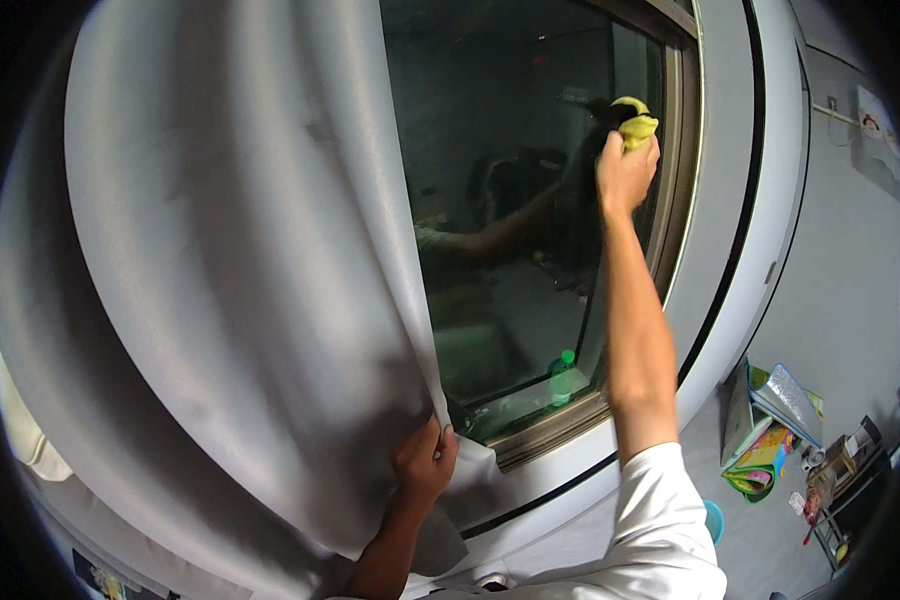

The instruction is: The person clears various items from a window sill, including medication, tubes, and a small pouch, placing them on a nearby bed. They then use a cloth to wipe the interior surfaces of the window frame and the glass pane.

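Note:
My right hand (627, 175) is raised to the upper right of the dark window pane (510, 110), closed around a yellow cloth (638, 130) that is held against the glass. A reflection of the cloth and of my arm shows in the pane. Lower down, my left hand (425, 462) grips the edge of a long grey curtain (260, 250), which hangs over the left side of the window. The brown metal window frame (682, 130) runs just right of my right hand.
A green bottle (562, 380) shows at the pane's lower corner. To the lower right lie colourful bags (765, 440) on the floor, with a small rack (850, 470) beside them. A blue basin (713, 522) is partly hidden by my right sleeve.

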The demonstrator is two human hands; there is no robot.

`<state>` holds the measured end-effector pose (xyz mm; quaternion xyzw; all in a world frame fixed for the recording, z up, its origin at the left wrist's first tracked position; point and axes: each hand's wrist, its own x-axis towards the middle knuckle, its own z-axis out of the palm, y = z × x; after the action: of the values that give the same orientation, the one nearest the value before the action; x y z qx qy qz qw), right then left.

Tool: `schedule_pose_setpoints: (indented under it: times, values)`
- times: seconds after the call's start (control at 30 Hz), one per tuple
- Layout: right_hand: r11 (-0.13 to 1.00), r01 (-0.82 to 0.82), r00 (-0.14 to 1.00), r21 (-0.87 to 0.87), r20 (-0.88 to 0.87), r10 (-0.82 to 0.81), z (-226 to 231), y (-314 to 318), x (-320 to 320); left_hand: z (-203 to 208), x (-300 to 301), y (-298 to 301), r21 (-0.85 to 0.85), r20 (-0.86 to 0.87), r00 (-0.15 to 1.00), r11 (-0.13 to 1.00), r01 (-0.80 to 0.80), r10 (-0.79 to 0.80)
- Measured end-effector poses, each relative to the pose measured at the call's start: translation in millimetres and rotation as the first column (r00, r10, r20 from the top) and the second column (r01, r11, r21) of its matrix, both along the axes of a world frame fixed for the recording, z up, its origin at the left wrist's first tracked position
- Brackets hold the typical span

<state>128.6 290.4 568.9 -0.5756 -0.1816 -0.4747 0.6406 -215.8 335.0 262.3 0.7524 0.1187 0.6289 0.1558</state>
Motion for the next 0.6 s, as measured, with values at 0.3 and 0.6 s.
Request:
schedule_pose_setpoints:
  times: [0.3,0.6]
  values:
    - [0.589,-0.591,0.403,-0.551,0.431,0.807,36,74,-194,-5,40,3,0.137,-0.049,0.998,0.990,0.039,-0.032]
    - [0.941,0.072,0.692,-0.331,0.696,0.192,64,8,-24,1,61,11,0.109,-0.074,0.991,0.987,0.118,-0.110]
